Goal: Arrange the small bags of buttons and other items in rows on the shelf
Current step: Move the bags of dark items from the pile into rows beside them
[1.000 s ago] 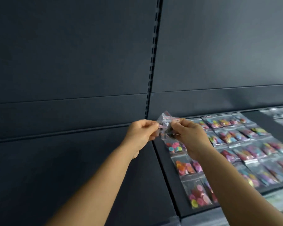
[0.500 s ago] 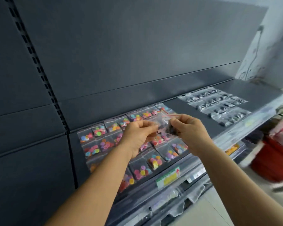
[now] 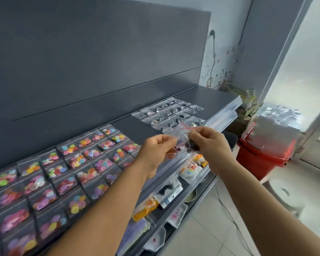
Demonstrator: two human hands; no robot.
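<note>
Bags (image 3: 183,139) of dark bits hang pinched between the left hand (image 3: 155,152) and right hand (image 3: 209,145) above the shelf (image 3: 137,126) edge, seemingly being separated for the dark rows (image 3: 170,113) at one o'clock.

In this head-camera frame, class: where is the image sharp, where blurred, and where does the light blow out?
Head view: the hands, left and right, are fairly sharp, as is the bag they pinch; the button bags at lower left smear; the window at right is washed out white; the wide lens bends the shelf edge.
</note>
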